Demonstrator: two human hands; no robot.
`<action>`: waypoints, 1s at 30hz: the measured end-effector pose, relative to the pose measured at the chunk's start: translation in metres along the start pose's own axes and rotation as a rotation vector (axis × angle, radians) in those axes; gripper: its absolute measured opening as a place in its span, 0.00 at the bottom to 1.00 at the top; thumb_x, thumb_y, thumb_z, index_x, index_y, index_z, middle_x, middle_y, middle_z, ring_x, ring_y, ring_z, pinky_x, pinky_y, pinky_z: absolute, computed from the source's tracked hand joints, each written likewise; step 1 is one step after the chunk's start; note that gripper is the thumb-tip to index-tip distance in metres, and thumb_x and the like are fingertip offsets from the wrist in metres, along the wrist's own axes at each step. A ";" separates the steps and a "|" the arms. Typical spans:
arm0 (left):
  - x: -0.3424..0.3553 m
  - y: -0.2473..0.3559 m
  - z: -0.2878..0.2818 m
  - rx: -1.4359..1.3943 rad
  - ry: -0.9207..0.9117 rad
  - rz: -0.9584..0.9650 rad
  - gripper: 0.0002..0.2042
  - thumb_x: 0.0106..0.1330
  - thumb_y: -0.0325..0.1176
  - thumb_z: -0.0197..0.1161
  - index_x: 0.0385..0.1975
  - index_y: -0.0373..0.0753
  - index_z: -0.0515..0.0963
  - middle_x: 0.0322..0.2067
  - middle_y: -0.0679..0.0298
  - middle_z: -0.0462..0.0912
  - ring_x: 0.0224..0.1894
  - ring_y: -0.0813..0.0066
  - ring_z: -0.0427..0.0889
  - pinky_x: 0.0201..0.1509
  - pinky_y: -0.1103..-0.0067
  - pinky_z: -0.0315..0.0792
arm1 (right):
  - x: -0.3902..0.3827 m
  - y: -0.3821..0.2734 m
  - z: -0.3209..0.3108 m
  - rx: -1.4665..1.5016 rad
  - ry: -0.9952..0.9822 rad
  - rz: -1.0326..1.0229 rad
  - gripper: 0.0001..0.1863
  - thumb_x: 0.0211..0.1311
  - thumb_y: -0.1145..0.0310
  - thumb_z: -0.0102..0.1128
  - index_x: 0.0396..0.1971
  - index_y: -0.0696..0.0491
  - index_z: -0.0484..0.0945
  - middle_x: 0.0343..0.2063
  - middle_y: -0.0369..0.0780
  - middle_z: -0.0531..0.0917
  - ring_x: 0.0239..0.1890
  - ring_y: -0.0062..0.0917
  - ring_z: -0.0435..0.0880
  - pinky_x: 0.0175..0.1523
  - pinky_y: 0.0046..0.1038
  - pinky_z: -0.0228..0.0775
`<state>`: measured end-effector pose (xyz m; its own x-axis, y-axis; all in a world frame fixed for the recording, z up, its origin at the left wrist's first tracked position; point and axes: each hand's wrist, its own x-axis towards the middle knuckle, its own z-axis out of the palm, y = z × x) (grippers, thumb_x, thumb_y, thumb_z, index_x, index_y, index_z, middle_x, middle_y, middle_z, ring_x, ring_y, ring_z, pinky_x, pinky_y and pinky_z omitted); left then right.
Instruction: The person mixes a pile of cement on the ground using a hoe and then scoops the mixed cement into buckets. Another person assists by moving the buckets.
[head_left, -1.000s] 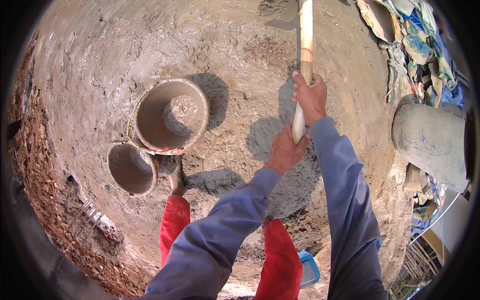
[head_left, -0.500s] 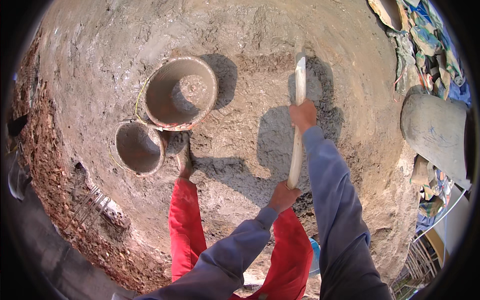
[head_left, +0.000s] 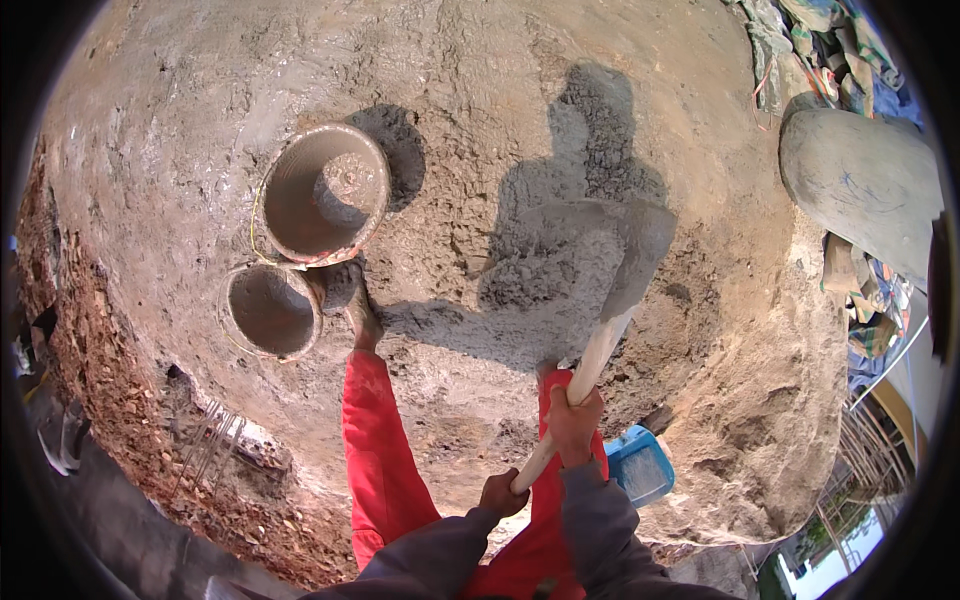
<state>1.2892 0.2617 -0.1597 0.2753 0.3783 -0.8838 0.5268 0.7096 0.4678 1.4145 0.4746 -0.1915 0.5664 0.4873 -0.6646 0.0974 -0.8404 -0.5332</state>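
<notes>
A shovel (head_left: 640,262) slants across the front of me, its grey blade up and away and its pale wooden handle running down toward my body. Wet grey mortar (head_left: 570,265) lies at the blade's left side; I cannot tell how much rests on the blade. My left hand (head_left: 503,493) is closed round the handle's near end. Farther up, my right hand (head_left: 577,425) wraps the same handle. To the left stand a large mortar-smeared bucket (head_left: 285,205) and a smaller bucket (head_left: 268,318), both upright, close together beside my bare left foot (head_left: 362,318).
A blue plastic container (head_left: 641,466) sits right of my right leg. At the right edge are a grey curved sheet (head_left: 865,185) and crumpled sacks (head_left: 870,325). Wire rods (head_left: 212,440) stick up from broken rubble (head_left: 130,430) at the lower left.
The shovel's blade has come up into view, and the handle has swung back toward me. Both hands have drawn nearer my body, still on the handle. The buckets stand as before.
</notes>
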 end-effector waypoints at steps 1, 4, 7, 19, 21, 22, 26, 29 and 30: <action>0.034 0.022 -0.021 0.046 0.053 0.076 0.12 0.52 0.38 0.67 0.32 0.40 0.77 0.24 0.50 0.82 0.30 0.46 0.82 0.35 0.59 0.77 | 0.005 -0.036 0.001 0.120 -0.005 0.036 0.15 0.55 0.77 0.61 0.43 0.63 0.73 0.24 0.39 0.80 0.16 0.22 0.78 0.19 0.26 0.70; 0.165 0.151 -0.088 -0.038 0.233 0.365 0.10 0.51 0.32 0.67 0.31 0.37 0.77 0.23 0.47 0.81 0.30 0.46 0.82 0.35 0.61 0.77 | 0.138 -0.165 0.005 0.211 0.092 -0.134 0.13 0.60 0.69 0.65 0.33 0.57 0.68 0.19 0.35 0.72 0.13 0.17 0.70 0.17 0.23 0.68; 0.256 0.315 -0.154 -0.020 0.166 0.459 0.18 0.51 0.32 0.64 0.41 0.31 0.76 0.29 0.44 0.82 0.33 0.47 0.84 0.40 0.64 0.77 | 0.282 -0.272 -0.011 0.052 0.141 -0.446 0.19 0.61 0.60 0.62 0.37 0.63 0.71 0.22 0.41 0.77 0.17 0.22 0.78 0.21 0.24 0.72; 0.166 0.168 -0.095 -0.316 0.017 0.047 0.09 0.55 0.30 0.60 0.29 0.30 0.76 0.20 0.56 0.79 0.22 0.66 0.79 0.26 0.73 0.72 | 0.223 -0.112 0.055 0.019 -0.167 0.190 0.09 0.57 0.73 0.61 0.31 0.63 0.74 0.20 0.37 0.73 0.19 0.21 0.73 0.19 0.27 0.71; 0.116 0.139 -0.087 -0.070 0.064 0.009 0.13 0.53 0.33 0.61 0.33 0.29 0.77 0.27 0.46 0.82 0.35 0.49 0.84 0.39 0.63 0.76 | 0.168 -0.075 0.033 0.089 -0.176 0.258 0.07 0.57 0.73 0.61 0.29 0.59 0.73 0.20 0.35 0.72 0.16 0.20 0.71 0.19 0.27 0.69; 0.091 0.130 -0.087 0.008 0.067 -0.038 0.15 0.52 0.35 0.62 0.35 0.30 0.76 0.27 0.45 0.82 0.35 0.46 0.83 0.39 0.61 0.75 | 0.143 -0.051 0.026 0.194 -0.171 0.236 0.08 0.53 0.73 0.62 0.25 0.60 0.72 0.17 0.38 0.74 0.14 0.22 0.74 0.17 0.26 0.69; 0.003 0.039 -0.053 0.152 0.105 -0.155 0.16 0.52 0.41 0.65 0.34 0.36 0.75 0.25 0.45 0.82 0.31 0.43 0.82 0.37 0.57 0.76 | 0.024 0.015 0.025 0.269 -0.220 0.351 0.09 0.55 0.74 0.62 0.30 0.58 0.70 0.18 0.36 0.73 0.14 0.20 0.74 0.17 0.25 0.69; -0.047 -0.008 -0.030 0.144 0.035 -0.183 0.14 0.51 0.40 0.66 0.33 0.38 0.76 0.23 0.47 0.81 0.30 0.45 0.83 0.36 0.57 0.76 | -0.044 0.032 0.007 0.192 -0.157 0.352 0.10 0.53 0.76 0.64 0.29 0.57 0.70 0.18 0.36 0.74 0.14 0.19 0.73 0.18 0.25 0.70; -0.046 -0.010 -0.034 0.110 0.074 -0.132 0.13 0.51 0.38 0.67 0.32 0.38 0.75 0.22 0.48 0.81 0.29 0.46 0.82 0.35 0.58 0.76 | -0.044 0.020 0.007 0.222 -0.172 0.302 0.10 0.53 0.76 0.64 0.29 0.58 0.70 0.18 0.37 0.75 0.13 0.19 0.73 0.18 0.25 0.70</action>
<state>1.2440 0.2571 -0.1241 0.1401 0.3322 -0.9328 0.6401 0.6883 0.3413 1.3859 0.4380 -0.1763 0.3954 0.2752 -0.8763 -0.2421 -0.8891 -0.3885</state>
